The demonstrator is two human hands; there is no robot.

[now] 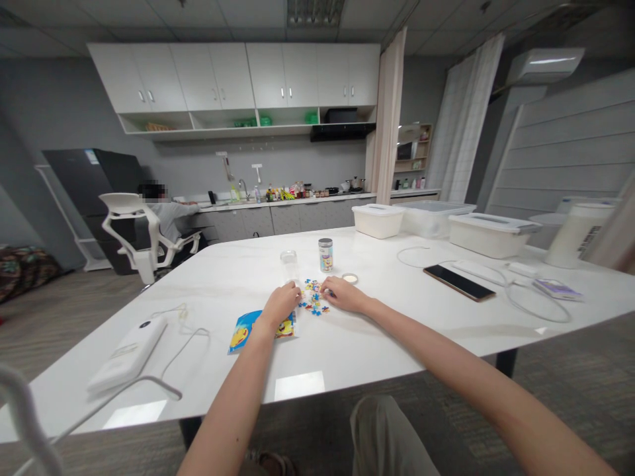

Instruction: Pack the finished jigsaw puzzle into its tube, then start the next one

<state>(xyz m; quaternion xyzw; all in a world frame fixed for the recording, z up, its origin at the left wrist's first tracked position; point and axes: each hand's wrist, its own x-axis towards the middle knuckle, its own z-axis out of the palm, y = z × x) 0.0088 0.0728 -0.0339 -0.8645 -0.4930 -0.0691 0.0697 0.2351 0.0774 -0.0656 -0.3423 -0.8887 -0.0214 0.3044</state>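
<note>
Small colourful jigsaw puzzle pieces [316,305] lie in a loose pile on the white table, between my two hands. At the pile's left side is my left hand [282,304], its fingers curled, fingertips mostly hidden. My right hand [342,293] reaches in from the right with bent fingers close together over the pieces; what they pinch, if anything, is too small to see. Under my left wrist lies a blue and yellow cartoon picture sheet [243,330]. Behind the pile stand a clear jar [288,263] and a printed can [325,255]. A round lid [350,278] lies beside my right hand.
On the right are a phone [459,283], white cables and lidded storage boxes [378,220]. A white power bank-like device [129,354] with a cable lies on the left of the table [377,357]. A person [166,218] sits by the kitchen counter.
</note>
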